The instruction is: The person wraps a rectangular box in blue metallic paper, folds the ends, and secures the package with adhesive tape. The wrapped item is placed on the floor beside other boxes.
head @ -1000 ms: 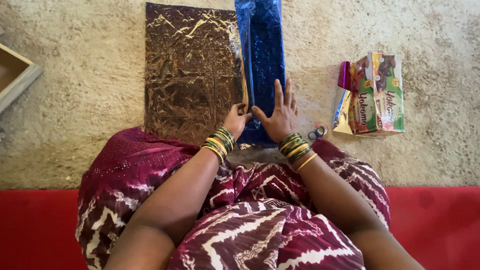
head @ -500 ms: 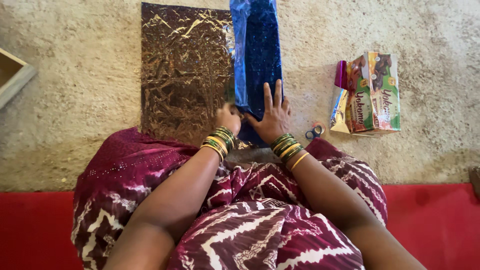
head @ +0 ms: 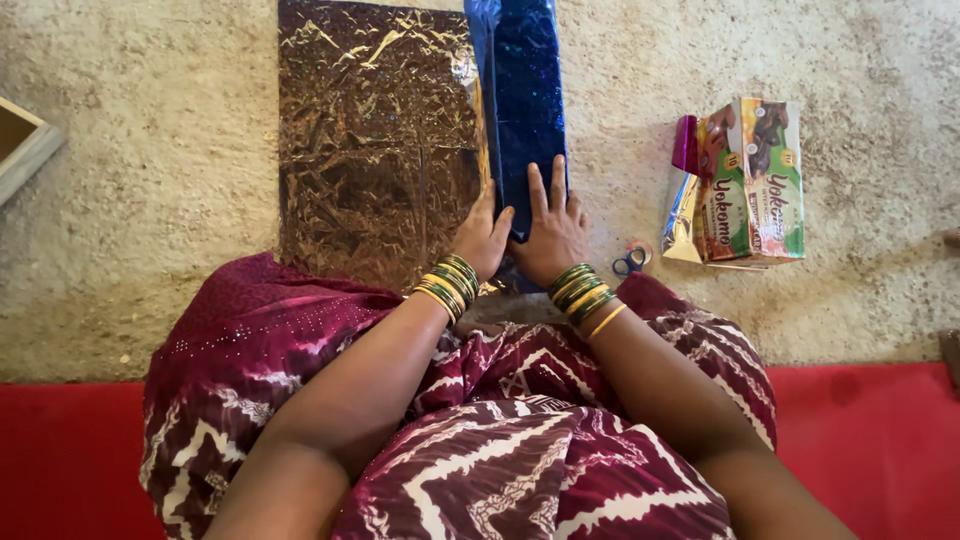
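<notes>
Head cam, looking straight down at a seated person's lap and a beige carpet [head: 150, 180]. Long box wrapped in glittery blue paper [head: 528, 100] lies on the carpet dead ahead of the person, long axis running straight away from the body, near end at the hands, far end cut off by the top of the frame. It sits on the right edge of a crinkled gold foil sheet [head: 375, 140], which lies flat with its long side parallel to the box and spreads out to the left. Right hand [head: 553, 232] is flat on the near end of the box, fingers spread and pointing up along the axis, palm pressing down, not pinching anything. Left hand [head: 483, 238] sits just beside it at the box's left near corner where blue wrap meets gold foil, fingers bent against that edge; can't tell whether it's gripping paper or just pressing. Both wrists carry stacked green and gold bangles [head: 578, 292]. To the right, well apart from the box: a colourful printed carton [head: 752, 180] with a purple and gold foil piece against its left side, and small blue-handled scissors [head: 630, 262] near the right wrist. Wooden tray corner [head: 25, 145] at far left edge. Maroon patterned cloth [head: 500, 450] covers the lap; red mat [head: 60, 460] underneath.
</notes>
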Available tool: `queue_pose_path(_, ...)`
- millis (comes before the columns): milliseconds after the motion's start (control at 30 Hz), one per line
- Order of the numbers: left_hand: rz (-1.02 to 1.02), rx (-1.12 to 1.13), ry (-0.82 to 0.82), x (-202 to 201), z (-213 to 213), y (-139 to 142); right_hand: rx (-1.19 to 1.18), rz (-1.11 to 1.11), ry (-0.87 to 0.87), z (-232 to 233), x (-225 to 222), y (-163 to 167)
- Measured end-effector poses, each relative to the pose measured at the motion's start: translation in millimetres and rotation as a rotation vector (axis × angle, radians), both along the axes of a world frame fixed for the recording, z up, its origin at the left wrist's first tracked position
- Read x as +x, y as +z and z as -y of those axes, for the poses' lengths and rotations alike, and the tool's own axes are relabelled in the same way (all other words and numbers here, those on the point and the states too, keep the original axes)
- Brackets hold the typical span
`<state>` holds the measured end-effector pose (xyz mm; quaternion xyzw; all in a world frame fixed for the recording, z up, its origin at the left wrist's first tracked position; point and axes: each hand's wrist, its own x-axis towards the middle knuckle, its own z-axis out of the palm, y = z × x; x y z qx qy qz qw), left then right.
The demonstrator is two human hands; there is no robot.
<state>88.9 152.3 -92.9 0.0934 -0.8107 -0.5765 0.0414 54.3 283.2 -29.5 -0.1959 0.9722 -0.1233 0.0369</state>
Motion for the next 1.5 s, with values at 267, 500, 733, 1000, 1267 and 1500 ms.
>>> queue_pose_path(267, 0.05, 0.009, -0.017, -6.3, -1.5, -5.8, -0.191, 0.244, 0.041, -26.0, -18.4, 8.5)
queue_pose_path(500, 0.089, 0.082, -0.029, -4.6, 0.8, 3.1, -0.549, 0.33, -0.055, -53.8, -50.5, -5.8)
queue_pose_path(733, 0.091, 0.153, -0.023, -3.4, 2.0, 5.2, -1.105, 0.722, -0.145, -39.1, -42.4, -12.4)
queue_pose_path(1000, 0.062, 0.414, -0.056, -10.5, 1.1, -8.8, -0.777, 0.397, -0.118, -28.7, -28.8, -17.6)
queue_pose_path(1267, 0.054, 0.549, -0.19, -17.1, 13.1, -8.5, -0.53, 0.259, 0.058, -41.7, -36.4, -31.0)
queue_pose_path(1500, 0.073, 0.518, -0.185, -14.7, 11.5, -2.9, -0.517, 0.32, 0.026, -40.8, -35.1, -27.6)
